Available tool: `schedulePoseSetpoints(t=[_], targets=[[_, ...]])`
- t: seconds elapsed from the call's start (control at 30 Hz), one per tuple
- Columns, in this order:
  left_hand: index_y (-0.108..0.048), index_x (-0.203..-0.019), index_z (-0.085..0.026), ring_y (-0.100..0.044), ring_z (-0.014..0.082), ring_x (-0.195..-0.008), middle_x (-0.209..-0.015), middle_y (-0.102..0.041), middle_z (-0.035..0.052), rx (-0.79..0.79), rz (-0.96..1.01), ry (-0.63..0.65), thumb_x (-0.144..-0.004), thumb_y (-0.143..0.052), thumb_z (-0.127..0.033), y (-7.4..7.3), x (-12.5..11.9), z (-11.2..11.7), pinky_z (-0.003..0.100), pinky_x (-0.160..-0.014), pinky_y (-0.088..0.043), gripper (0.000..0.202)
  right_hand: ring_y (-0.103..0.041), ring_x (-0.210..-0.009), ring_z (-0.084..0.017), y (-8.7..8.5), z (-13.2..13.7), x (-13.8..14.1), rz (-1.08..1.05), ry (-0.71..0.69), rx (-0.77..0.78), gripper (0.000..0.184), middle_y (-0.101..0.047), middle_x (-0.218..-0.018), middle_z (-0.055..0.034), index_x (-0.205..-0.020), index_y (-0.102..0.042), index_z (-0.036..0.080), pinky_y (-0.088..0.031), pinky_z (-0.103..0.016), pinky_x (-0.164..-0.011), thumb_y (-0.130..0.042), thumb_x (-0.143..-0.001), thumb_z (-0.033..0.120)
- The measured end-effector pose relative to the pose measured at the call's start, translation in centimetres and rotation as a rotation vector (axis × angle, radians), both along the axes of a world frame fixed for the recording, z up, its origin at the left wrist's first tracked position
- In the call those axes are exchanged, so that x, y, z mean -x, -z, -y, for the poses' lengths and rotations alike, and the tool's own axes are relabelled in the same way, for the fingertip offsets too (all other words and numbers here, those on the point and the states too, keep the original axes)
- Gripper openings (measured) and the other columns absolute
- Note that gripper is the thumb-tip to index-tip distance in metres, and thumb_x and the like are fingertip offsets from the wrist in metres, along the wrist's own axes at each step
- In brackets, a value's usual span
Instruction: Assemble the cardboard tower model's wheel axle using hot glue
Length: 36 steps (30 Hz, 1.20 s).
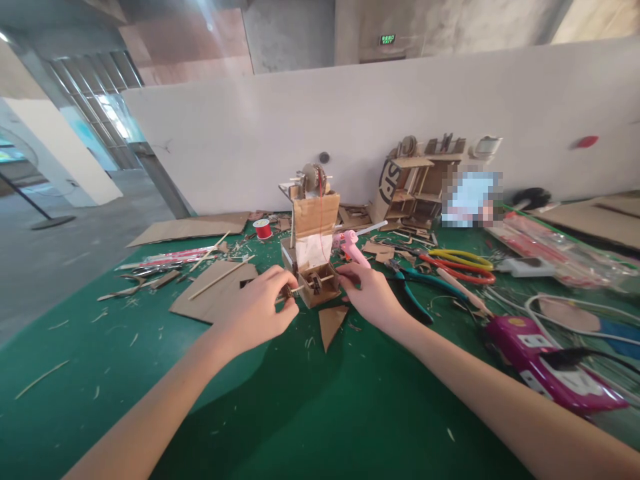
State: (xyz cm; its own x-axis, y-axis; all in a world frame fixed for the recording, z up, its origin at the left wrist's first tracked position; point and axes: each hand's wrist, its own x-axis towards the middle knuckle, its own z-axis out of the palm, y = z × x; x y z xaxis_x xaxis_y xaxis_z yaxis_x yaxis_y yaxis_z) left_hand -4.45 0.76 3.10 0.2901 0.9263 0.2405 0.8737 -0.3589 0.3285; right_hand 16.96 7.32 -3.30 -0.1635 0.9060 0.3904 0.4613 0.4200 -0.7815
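Observation:
A cardboard model [316,217] stands upright in front of me, with a wheel-like cardboard spool [314,177] on top and a red thread running down its front. At its base is a small open box [320,300], crossed by a thin wooden stick that carries a small dark wheel [315,283]. My left hand [267,303] is closed, thumb and fingers pinching the stick's small brown end piece [287,291] just left of the box. My right hand [367,293] has its fingers curled against the right side of the box, holding it there; the fingertips are partly hidden.
A triangular cardboard scrap [333,327] lies before the model, a larger cardboard sheet [213,290] to the left. Behind are a red thread spool [263,230] and a pink glue gun [354,248]. Pliers [415,297], a purple power strip [550,363] and cables crowd the right.

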Motion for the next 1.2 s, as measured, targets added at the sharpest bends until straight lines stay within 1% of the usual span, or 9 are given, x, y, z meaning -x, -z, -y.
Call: schedulePoseSetpoints(t=[0.1,0.23,0.27,0.37,0.5,0.67,0.8,1.0,1.2], targets=[[-0.055,-0.093,-0.022,-0.056,0.0155,-0.069,-0.099,-0.058,0.0034,0.001,-0.013,-0.036,-0.085,-0.044,-0.031,0.1,-0.4,0.2,0.031,-0.062,-0.042,0.016,-0.069,-0.080,-0.021,-0.3,0.2,0.1,-0.003,-0.002,0.003,0.020,-0.071,-0.088,-0.0080,-0.097,-0.069,0.019,-0.059,-0.036,-0.073,-0.054,-0.084,0.021],[-0.055,-0.095,-0.022,-0.056,0.0160,-0.070,-0.104,-0.057,0.0044,-0.005,-0.017,-0.032,-0.087,-0.046,-0.047,0.6,-0.5,0.1,0.032,-0.063,-0.042,0.028,-0.069,-0.080,-0.020,-0.7,0.5,0.3,0.005,-0.020,0.001,0.019,-0.072,-0.087,-0.0076,-0.096,-0.068,0.018,-0.058,-0.036,-0.075,-0.054,-0.084,0.019],[-0.054,-0.095,-0.022,-0.057,0.0163,-0.070,-0.103,-0.057,0.0043,-0.015,-0.025,-0.031,-0.086,-0.047,-0.048,0.8,-0.4,0.1,0.031,-0.062,-0.042,0.029,-0.069,-0.080,-0.020,-0.7,0.6,0.3,0.009,-0.022,-0.005,0.019,-0.072,-0.087,-0.0073,-0.096,-0.068,0.017,-0.058,-0.035,-0.075,-0.054,-0.084,0.018],[-0.054,-0.092,-0.022,-0.055,0.0151,-0.067,-0.100,-0.057,0.0029,-0.043,-0.067,-0.061,-0.087,-0.047,-0.042,1.2,-0.4,-0.2,0.030,-0.058,-0.038,0.022,-0.069,-0.079,-0.019,-0.6,0.6,0.3,0.015,-0.025,-0.015,0.019,-0.072,-0.087,-0.0066,-0.096,-0.068,0.018,-0.058,-0.034,-0.074,-0.053,-0.084,0.019],[-0.052,-0.082,-0.022,-0.051,0.0131,-0.057,-0.089,-0.058,0.0013,-0.070,-0.135,-0.128,-0.087,-0.044,-0.032,1.5,-0.5,-0.5,0.029,-0.052,-0.031,0.014,-0.069,-0.078,-0.018,-0.2,0.4,0.3,0.016,-0.022,-0.027,0.019,-0.072,-0.086,-0.0061,-0.097,-0.068,0.018,-0.058,-0.032,-0.072,-0.053,-0.085,0.021],[-0.052,-0.078,-0.022,-0.052,0.0144,-0.060,-0.084,-0.059,0.0013,-0.114,-0.147,-0.145,-0.085,-0.044,-0.026,1.8,-0.8,-0.7,0.028,-0.052,-0.031,0.012,-0.069,-0.075,-0.017,-0.2,0.5,0.4,0.020,-0.010,-0.030,0.020,-0.072,-0.085,-0.0056,-0.097,-0.068,0.018,-0.058,-0.030,-0.071,-0.053,-0.084,0.021],[-0.051,-0.076,-0.021,-0.055,0.0157,-0.065,-0.082,-0.060,0.0020,-0.143,-0.153,-0.164,-0.084,-0.044,-0.023,2.1,-0.9,-0.8,0.028,-0.053,-0.033,0.012,-0.069,-0.077,-0.018,-0.5,0.7,0.5,0.045,-0.010,-0.031,0.019,-0.073,-0.086,-0.0053,-0.094,-0.069,0.019,-0.057,-0.029,-0.068,-0.054,-0.083,0.018],[-0.052,-0.077,-0.020,-0.057,0.0158,-0.068,-0.086,-0.060,0.0030,-0.143,-0.111,-0.128,-0.085,-0.041,-0.019,2.3,-0.8,-1.1,0.027,-0.056,-0.036,0.013,-0.069,-0.078,-0.018,-0.7,1.0,0.7,0.013,-0.031,-0.007,0.017,-0.073,-0.088,-0.0047,-0.094,-0.068,0.019,-0.057,-0.030,-0.073,-0.054,-0.084,0.019],[-0.056,-0.079,-0.020,-0.054,0.0148,-0.063,-0.088,-0.062,0.0025,-0.133,-0.117,-0.084,-0.087,-0.040,-0.017,1.7,-0.4,-1.2,0.028,-0.055,-0.035,0.018,-0.070,-0.077,-0.017,-1.3,1.3,0.9,0.045,-0.012,0.011,0.017,-0.073,-0.085,-0.0051,-0.095,-0.069,0.018,-0.056,-0.029,-0.073,-0.056,-0.083,0.017]])
